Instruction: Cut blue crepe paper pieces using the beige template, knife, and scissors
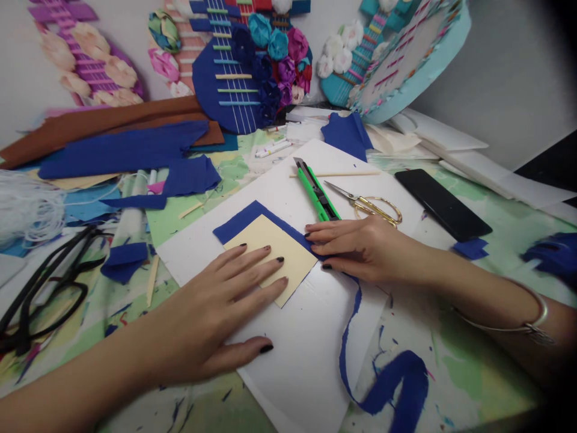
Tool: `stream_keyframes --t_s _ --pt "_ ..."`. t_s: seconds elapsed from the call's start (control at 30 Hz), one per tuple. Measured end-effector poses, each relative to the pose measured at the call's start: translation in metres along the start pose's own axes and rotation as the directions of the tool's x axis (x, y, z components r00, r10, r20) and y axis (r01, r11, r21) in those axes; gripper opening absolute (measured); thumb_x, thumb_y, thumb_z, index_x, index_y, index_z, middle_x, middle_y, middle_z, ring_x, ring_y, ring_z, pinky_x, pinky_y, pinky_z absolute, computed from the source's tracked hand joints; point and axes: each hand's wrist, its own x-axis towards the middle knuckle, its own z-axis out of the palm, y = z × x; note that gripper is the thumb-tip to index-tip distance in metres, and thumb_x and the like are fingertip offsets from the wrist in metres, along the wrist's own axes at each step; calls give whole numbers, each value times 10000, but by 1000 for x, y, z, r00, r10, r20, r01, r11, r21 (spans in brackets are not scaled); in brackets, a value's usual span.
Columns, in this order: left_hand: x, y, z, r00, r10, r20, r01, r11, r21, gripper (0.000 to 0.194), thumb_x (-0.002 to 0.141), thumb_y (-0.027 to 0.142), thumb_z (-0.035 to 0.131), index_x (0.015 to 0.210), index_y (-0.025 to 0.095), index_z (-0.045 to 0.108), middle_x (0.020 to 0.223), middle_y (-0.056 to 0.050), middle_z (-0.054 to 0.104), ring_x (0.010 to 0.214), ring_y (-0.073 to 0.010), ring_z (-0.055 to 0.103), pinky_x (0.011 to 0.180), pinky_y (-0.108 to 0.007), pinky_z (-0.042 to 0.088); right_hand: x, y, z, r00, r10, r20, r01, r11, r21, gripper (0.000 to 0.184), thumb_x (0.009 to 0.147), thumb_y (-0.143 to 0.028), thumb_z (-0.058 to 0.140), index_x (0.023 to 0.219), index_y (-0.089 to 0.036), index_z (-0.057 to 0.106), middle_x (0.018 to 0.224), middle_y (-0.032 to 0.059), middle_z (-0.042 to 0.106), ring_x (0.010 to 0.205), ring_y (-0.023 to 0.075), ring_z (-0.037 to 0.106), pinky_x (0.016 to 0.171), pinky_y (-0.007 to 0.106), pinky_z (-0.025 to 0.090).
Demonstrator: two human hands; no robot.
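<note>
A square of pale yellow card (274,252) lies on a larger piece of dark blue crepe paper (252,216), whose border shows along its upper edges. My left hand (225,300) rests flat on the card with its fingers spread. At the card's right corner, my right hand (360,246) touches the blue paper's edge with its fingers stretched out and its thumb below them. A long ragged blue strip (392,385) trails from under that hand towards the front; its upper end is hidden. Both sheets lie on a white board (293,361).
Beyond my right hand are a green box cutter (315,191), gold-handled scissors (365,201), a thin wooden stick (347,174) and a black phone (444,203). Black-framed glasses (49,325) and white string (29,207) lie left. Decorated guitar shapes (229,78) stand at the back.
</note>
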Motion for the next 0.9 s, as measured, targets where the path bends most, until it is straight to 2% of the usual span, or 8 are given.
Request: stream_keyframes --t_s 0.3,0.47,0.6,0.77,0.83,0.9 --pt "0 1 -1 1000 -6 10 6 1000 -4 606 901 406 550 1436 169 390 1470 -159 447 1384 -353 354 1128 -568 290 0 0 0 1000 6 3 -6 1000 -12 198 875 -124 583 1003 -151 731 1183 74 700 1239 196 569 1037 300 484" --pt "1 0 -1 1000 -4 24 3 1000 25 604 909 413 530 1440 172 372 1475 -160 440 1386 -351 351 1105 -576 324 0 0 0 1000 9 8 -9 1000 -22 202 884 -135 575 1005 -180 730 1180 56 703 1240 188 567 1032 310 490" --pt "2 0 -1 999 -14 29 14 1000 6 619 902 424 536 1449 196 358 1477 -149 440 1390 -349 345 1114 -578 311 0 0 0 1000 8 -4 -8 1000 -10 214 873 -126 582 1015 -178 733 1174 70 705 1226 207 579 1020 337 503" --pt "1 1 -1 999 -28 23 29 1000 -11 614 898 409 538 1450 203 365 1479 -146 439 1385 -350 351 1115 -578 304 0 -1 0 1000 10 4 -10 1000 23 209 869 -121 590 1014 -168 734 1166 74 707 1244 203 564 1024 317 493" --pt "1 0 -1 999 -33 21 34 999 -36 613 893 409 544 1449 215 373 1478 -137 442 1380 -352 358 1118 -576 296 0 -3 -2 999 39 -6 -38 997 71 216 868 -163 611 1044 -198 731 1164 54 709 1225 203 580 1001 319 507" --pt "1 0 -2 999 -33 18 34 998 -56 613 888 413 551 1445 218 384 1474 -133 449 1373 -354 370 1117 -575 294 0 -5 -4 986 140 -90 -127 983 134 224 864 -211 623 1059 -222 732 1109 37 732 1109 199 655 937 311 541"
